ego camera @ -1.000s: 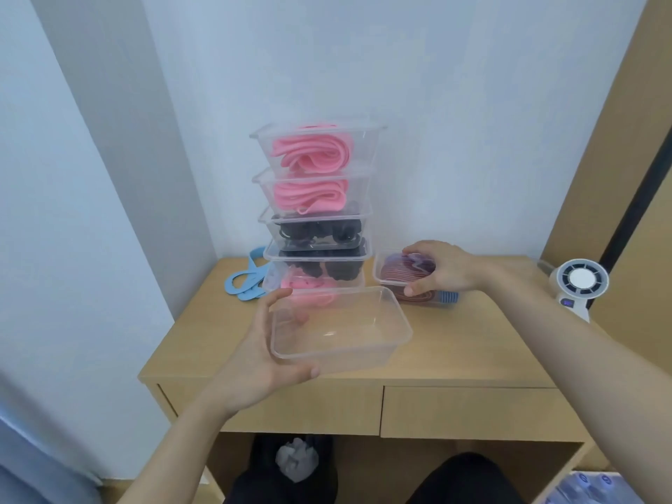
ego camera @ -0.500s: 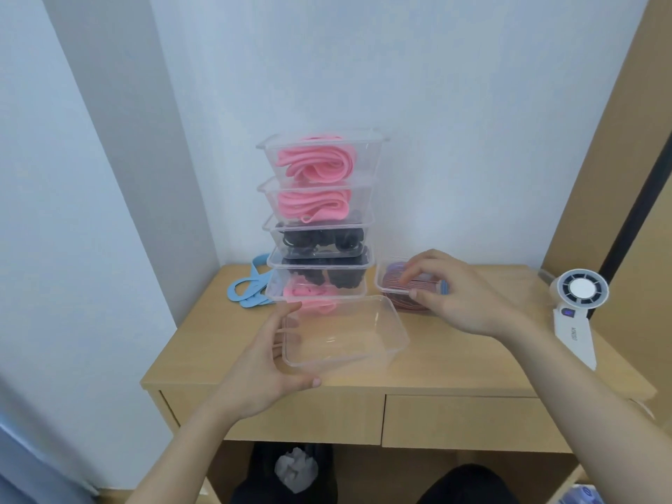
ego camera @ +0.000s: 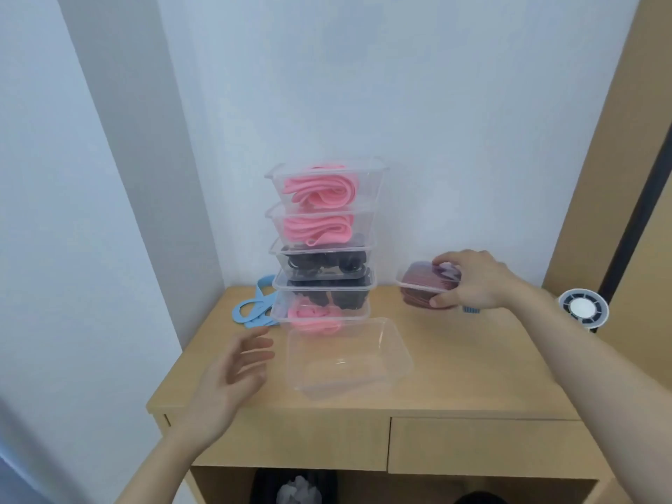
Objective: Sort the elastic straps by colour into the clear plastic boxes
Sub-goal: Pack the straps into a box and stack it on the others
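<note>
empty clear box [ego camera: 349, 358] before stack [ego camera: 367, 285]: pink straps [ego camera: 320, 191], black straps [ego camera: 327, 265] | right hand [ego camera: 469, 281] grips maroon-strap box [ego camera: 418, 283], right of stack | left hand [ego camera: 232, 372] spread, holding nothing

Five boxes [ego camera: 365, 245] are sitting stacked at the back, with pink straps [ego camera: 320, 191] filling the top two, black straps [ego camera: 323, 265] the next two, and more pink in the bottom one. An empty box [ego camera: 349, 361] is lying just in front, blue straps [ego camera: 254, 307] are lying loose on the left, and a maroon box [ego camera: 418, 287] is tilting on the right.
</note>
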`<state>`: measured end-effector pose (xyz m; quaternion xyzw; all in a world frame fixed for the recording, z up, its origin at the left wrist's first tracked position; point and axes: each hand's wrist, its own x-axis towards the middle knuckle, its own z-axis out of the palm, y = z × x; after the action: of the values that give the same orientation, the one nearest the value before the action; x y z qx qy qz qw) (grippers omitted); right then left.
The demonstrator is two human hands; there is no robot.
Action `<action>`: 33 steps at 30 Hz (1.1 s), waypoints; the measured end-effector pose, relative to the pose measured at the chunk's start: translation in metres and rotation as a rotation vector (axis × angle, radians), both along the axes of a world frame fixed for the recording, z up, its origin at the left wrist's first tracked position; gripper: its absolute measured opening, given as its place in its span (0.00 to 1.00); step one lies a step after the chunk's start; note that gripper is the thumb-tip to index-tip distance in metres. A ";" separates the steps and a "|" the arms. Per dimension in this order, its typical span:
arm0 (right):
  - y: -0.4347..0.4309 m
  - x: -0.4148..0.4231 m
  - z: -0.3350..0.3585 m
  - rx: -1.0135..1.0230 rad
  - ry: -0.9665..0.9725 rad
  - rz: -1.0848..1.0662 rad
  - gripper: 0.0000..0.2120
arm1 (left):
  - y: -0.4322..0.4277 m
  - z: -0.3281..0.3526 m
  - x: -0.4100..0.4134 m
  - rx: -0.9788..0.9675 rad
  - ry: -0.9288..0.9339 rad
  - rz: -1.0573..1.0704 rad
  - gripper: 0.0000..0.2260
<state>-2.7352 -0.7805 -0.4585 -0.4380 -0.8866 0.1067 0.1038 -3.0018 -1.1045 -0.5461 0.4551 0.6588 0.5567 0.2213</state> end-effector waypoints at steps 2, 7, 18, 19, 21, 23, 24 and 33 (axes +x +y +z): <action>0.002 0.005 0.028 0.038 0.061 -0.022 0.42 | 0.006 0.001 -0.008 0.068 -0.006 0.117 0.20; -0.001 0.010 0.110 0.072 0.217 -0.012 0.44 | 0.036 0.009 -0.025 0.087 0.061 0.278 0.25; -0.038 -0.055 0.249 0.103 0.392 0.225 0.30 | 0.067 0.052 -0.041 -0.016 0.272 0.155 0.40; -0.044 -0.067 0.253 0.088 0.374 0.259 0.30 | 0.066 0.055 -0.041 -0.034 0.281 0.143 0.42; -0.054 -0.090 0.254 0.062 0.330 0.310 0.29 | 0.065 0.060 -0.041 -0.052 0.292 0.136 0.44; -0.059 -0.111 0.251 0.047 0.285 0.335 0.30 | 0.064 0.062 -0.041 -0.049 0.299 0.138 0.44; -0.059 -0.120 0.249 0.041 0.267 0.340 0.31 | 0.063 0.061 -0.041 -0.042 0.298 0.137 0.44; -0.059 -0.151 0.232 0.101 0.068 0.356 0.36 | 0.066 0.050 -0.041 -0.084 0.471 0.074 0.46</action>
<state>-2.8864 -0.8397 -0.2264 -0.2644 -0.9503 0.0935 0.1349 -3.0433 -1.0380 -0.4957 0.5384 0.7310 0.4150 0.0595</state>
